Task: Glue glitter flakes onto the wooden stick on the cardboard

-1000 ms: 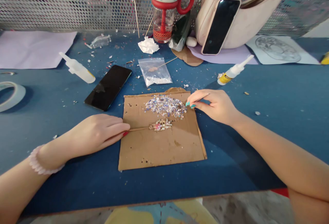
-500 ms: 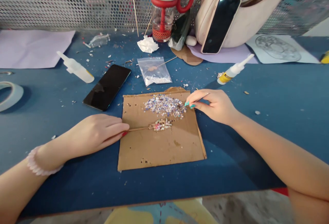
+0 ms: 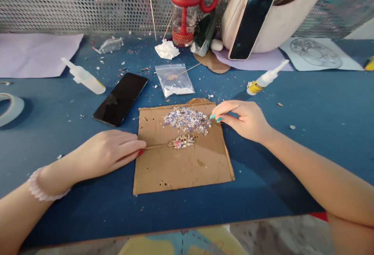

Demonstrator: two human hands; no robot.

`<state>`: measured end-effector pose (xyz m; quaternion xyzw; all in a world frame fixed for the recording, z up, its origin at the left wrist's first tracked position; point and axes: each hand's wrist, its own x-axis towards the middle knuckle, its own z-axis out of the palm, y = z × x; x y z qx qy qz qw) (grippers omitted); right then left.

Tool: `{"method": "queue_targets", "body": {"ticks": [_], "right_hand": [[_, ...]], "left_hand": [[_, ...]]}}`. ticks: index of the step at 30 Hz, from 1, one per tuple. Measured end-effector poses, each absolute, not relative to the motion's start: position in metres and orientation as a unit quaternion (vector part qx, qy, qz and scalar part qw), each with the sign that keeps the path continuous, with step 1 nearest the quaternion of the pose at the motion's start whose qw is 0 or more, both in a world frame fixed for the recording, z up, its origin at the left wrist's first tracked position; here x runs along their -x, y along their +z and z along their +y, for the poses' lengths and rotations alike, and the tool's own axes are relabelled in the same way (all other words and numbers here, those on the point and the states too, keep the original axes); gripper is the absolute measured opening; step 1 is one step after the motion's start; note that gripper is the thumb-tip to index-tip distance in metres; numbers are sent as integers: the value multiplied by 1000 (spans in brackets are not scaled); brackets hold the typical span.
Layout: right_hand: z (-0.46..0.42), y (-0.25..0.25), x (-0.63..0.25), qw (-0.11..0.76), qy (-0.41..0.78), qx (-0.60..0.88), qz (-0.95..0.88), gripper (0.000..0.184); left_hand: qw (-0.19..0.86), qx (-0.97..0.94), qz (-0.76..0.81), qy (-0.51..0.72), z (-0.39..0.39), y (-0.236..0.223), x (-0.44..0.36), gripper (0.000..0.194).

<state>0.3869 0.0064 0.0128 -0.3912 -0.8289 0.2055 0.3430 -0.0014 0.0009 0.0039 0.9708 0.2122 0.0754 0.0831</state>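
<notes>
On a piece of cardboard [image 3: 175, 173] lies a loose heap of small shiny rhinestones [image 3: 185, 118], blue, clear and silver. My left hand [image 3: 112, 149] is closed on the end of a thin wooden stick [image 3: 156, 146] at the cardboard's left edge. The stick's far end bears a cluster of rhinestones [image 3: 182, 142], pinkish and pale, lying over the cardboard below the heap. My right hand [image 3: 241, 118] pinches slim metal tweezers [image 3: 226, 112], whose tips reach the heap's right side. Whether a stone sits between the tips is too small to tell.
A black phone [image 3: 121, 99] and a glue bottle [image 3: 84, 76] lie at left, near a tape roll [image 3: 17, 108]. Behind the cardboard is a zip bag [image 3: 174, 80]. Another glue bottle [image 3: 265, 78] leans at right. A cup [image 3: 184, 21] and a handbag [image 3: 274, 32] stand at the back.
The tweezers have tilted slightly, their tips still at the right side of the heap. My left hand and the stick keep their place; the whole view has shifted a little.
</notes>
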Motion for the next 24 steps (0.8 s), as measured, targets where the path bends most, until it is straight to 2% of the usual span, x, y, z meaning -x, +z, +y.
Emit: {"method": "queue_targets", "body": {"ticks": [10,15,24], "right_hand": [[4,12,-384,356,227,364,-831,10],[3,12,-382,335,244,355,-838,12],[4,12,-383,335,218,361,-842,13]], "left_hand": [[95,-969,215,79,1,5,1,20],[107,-964,229,79,1,5,1,20],[91,-969,220,72,1,5,1,20]]}}
